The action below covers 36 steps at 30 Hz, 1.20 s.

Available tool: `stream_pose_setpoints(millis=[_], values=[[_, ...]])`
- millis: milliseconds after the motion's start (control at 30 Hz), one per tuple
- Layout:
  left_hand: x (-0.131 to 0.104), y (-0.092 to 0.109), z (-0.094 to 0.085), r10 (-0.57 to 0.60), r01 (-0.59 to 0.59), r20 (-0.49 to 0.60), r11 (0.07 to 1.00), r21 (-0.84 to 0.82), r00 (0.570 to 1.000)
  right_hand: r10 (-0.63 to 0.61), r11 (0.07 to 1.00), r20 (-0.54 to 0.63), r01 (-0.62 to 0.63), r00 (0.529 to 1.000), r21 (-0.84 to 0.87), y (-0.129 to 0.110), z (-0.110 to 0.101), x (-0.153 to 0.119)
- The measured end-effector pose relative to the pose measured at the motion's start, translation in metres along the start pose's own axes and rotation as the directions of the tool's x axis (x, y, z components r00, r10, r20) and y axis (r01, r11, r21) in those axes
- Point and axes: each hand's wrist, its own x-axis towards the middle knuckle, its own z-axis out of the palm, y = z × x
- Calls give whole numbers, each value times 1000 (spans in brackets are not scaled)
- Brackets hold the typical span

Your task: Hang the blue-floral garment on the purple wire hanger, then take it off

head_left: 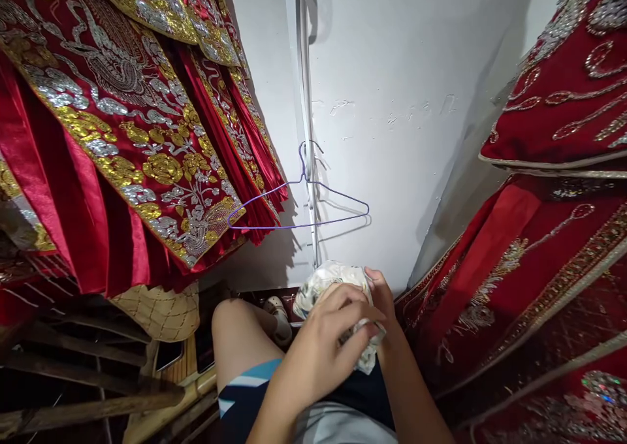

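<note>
A bunched white patterned cloth (333,275) is held above my lap. My left hand (333,339) reaches across its near side, with the fingers curled round the gathered fabric. On the right side of the cloth is my right hand (382,300), gripping it; most of its fingers are hidden behind the fabric and my left hand. A purple wire hanger (298,226) hangs with nothing on it from a white metal rail (304,72) on the wall, beyond the cloth.
Red garments with gold and silver embroidery (161,150) hang at the left. More red beaded garments (563,124) hang at the right. A bamboo chair (98,408) stands at the lower left, with a phone (169,354) near it. A shoe (278,317) shows beyond my knee.
</note>
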Motion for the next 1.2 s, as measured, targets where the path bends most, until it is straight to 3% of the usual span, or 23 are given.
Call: stream_pose_setpoints(millis=[100, 167, 200, 300, 433, 500, 600, 700, 833, 967, 1100, 1200], values=[[11, -4, -21, 26, -16, -153, 998, 67, 988, 189, 937, 95, -208, 977, 280, -14, 7, 2], [24, -19, -36, -1, 8, -265, 1000, 23, 964, 253, 901, 180, -299, 951, 314, -25, 15, 4], [30, -29, -42, -22, 15, -269, 999, -28, 963, 263, 901, 223, -321, 939, 290, -32, 18, 4], [41, -59, -50, -109, 98, -60, 982, -159, 992, 256, 928, 408, -341, 876, 149, -55, 21, 2], [25, -91, -52, -187, 195, 186, 980, -29, 965, 273, 960, 571, -262, 774, -104, -86, 1, 1], [11, -100, -61, -198, 176, 262, 979, 105, 944, 214, 972, 542, -123, 813, -200, -97, -14, 8], [-1, -108, -87, -274, 183, 220, 915, 360, 936, -96, 932, 328, 201, 940, -302, -100, -28, 31], [-1, -111, -121, -384, 251, 104, 762, 597, 918, -367, 865, 109, 382, 924, -326, -85, -23, 68], [5, -115, -164, -518, 349, 7, 585, 732, 855, -393, 853, 50, 384, 918, -354, -46, -3, 122], [8, -122, -191, -497, 373, -77, 530, 762, 864, -313, 793, 111, 324, 943, -516, -22, -2, 145], [10, -126, -197, -439, 454, -201, 607, 652, 876, -359, 741, 97, 347, 928, -575, -28, -15, 133], [15, -118, -191, -319, 414, -264, 717, 560, 910, -363, 726, 88, 341, 928, -597, -39, -17, 121]])
